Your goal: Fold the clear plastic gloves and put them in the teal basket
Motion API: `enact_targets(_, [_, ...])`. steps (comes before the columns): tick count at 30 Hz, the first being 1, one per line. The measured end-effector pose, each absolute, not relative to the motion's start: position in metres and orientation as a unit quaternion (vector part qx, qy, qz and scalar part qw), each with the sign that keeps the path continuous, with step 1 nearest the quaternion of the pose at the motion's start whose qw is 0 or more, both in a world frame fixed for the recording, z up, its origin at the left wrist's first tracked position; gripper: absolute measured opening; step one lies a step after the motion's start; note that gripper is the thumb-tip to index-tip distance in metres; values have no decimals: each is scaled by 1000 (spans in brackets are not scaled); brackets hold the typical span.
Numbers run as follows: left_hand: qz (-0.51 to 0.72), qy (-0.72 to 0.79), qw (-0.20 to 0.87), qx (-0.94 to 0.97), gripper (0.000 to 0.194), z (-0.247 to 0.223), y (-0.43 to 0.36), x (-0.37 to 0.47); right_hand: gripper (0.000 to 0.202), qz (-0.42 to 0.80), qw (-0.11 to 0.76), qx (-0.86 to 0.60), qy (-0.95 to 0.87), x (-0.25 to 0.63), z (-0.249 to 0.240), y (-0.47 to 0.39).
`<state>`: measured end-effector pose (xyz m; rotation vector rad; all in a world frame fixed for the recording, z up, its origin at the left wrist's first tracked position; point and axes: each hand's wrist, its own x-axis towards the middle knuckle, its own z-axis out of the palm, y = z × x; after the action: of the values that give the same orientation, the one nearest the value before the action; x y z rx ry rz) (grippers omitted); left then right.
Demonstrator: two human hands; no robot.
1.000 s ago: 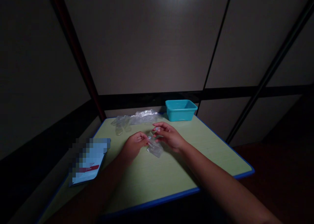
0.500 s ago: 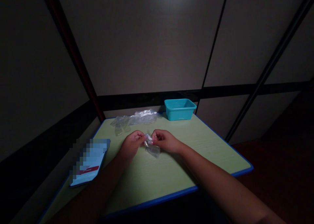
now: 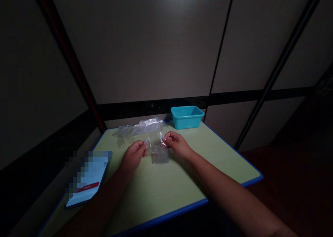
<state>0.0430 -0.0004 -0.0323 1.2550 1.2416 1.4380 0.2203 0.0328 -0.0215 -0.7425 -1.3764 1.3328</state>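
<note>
Between my hands a small clear plastic bag is stretched out above the table. My left hand pinches its left edge between thumb and fingers. Its right edge is gripped by my right hand, closed in the same way. The lower part of the bag hangs down and is see-through; I cannot make out anything inside it. Just beyond, more crumpled clear plastic bags lie in a loose heap near the back edge.
A turquoise plastic basket stands at the back right of the light green table, which has a blue edge. On the left lies a tablet-like device with a lit screen, partly blurred. Dark panelled doors rise behind.
My hands have moved apart, and the bunched bag between them is now spread wider. The whole view has shifted slightly.
</note>
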Motion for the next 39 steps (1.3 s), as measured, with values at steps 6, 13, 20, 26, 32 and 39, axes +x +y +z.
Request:
enact_targets(6, [548,436,479,530,44,-29,-11,57,27,565,506,-294,-582,218,-21,28])
enact_targets(13, [508,396,500,579,43,-26,-20,67,30,585,481,-257,-600,214,-16,19])
enact_targets(20, [552,404,522,510,49,-38,-12,58,33,553,511,-276,-597,219,-14,21])
enact_targets(26, [602,375,566,420,43,-26,-15,56,36,528,574,-324,-535,221,-22,30])
enact_targets(32, [578,294,673,355,33,-20,-18,58,37,528,571,-357,-517,219,-21,24])
enact_targets(39, [621,277,657,327,46,-14,-17,54,34,442,465,-333,-691,215,-22,18])
